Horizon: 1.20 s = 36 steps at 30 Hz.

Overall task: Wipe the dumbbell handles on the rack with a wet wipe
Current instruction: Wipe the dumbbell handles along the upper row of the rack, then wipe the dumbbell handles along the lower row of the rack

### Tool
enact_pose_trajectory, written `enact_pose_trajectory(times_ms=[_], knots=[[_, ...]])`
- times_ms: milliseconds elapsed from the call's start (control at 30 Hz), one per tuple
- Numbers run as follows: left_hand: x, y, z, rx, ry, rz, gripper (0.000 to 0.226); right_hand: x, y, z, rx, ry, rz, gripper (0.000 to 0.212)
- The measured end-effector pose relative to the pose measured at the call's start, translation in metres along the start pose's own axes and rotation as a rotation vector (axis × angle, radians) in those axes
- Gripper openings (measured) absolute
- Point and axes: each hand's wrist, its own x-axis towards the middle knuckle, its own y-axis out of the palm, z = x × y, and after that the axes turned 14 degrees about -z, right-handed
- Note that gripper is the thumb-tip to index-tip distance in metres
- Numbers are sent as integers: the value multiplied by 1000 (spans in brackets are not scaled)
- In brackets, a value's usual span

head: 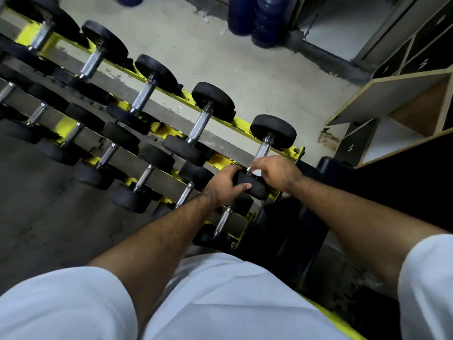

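A yellow rack (297,153) holds rows of black dumbbells with chrome handles. My left hand (224,185) grips the near black head (252,186) of the rightmost top-row dumbbell. My right hand (275,171) is closed around the lower end of that dumbbell's chrome handle (264,149), with a bit of white wet wipe (255,171) showing under the fingers. The dumbbell's far head (273,131) rests on the rack's back rail. Most of the wipe is hidden by my fingers.
More dumbbells (204,123) line the top row to the left, and smaller ones (144,175) fill the lower rows. Wooden cubby shelves (392,104) stand at the right. Blue water jugs (267,20) sit on the concrete floor behind. A black object (304,227) stands beside the rack's end.
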Motion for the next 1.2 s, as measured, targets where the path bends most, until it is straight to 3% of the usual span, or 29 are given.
enact_pose_trajectory(times_ms=[100, 200, 300, 600, 733, 933, 1100, 1200], knots=[[-5, -2, -7, 118, -11, -30, 62, 2, -9, 15, 258, 461, -177, 36], [-11, -19, -9, 136, -80, -78, 59, 7, -20, 41, 585, 650, -226, 15], [-21, -55, -6, 71, -153, -202, 52, 20, -31, 70, 730, 592, -177, 5], [-72, -258, 63, -28, -268, -627, 35, 99, -77, 211, 872, 402, -173, 16], [-127, -361, 130, -57, -339, -862, 35, 147, -71, 327, 863, 281, -162, 17], [-228, -476, 227, -69, -394, -1044, 29, 203, -25, 500, 797, 61, -3, 17], [-313, -544, 315, -114, -557, -1186, 29, 241, 29, 635, 695, -116, 93, 30], [-336, -569, 356, -151, -633, -1218, 30, 259, 56, 698, 739, -138, 154, 12]])
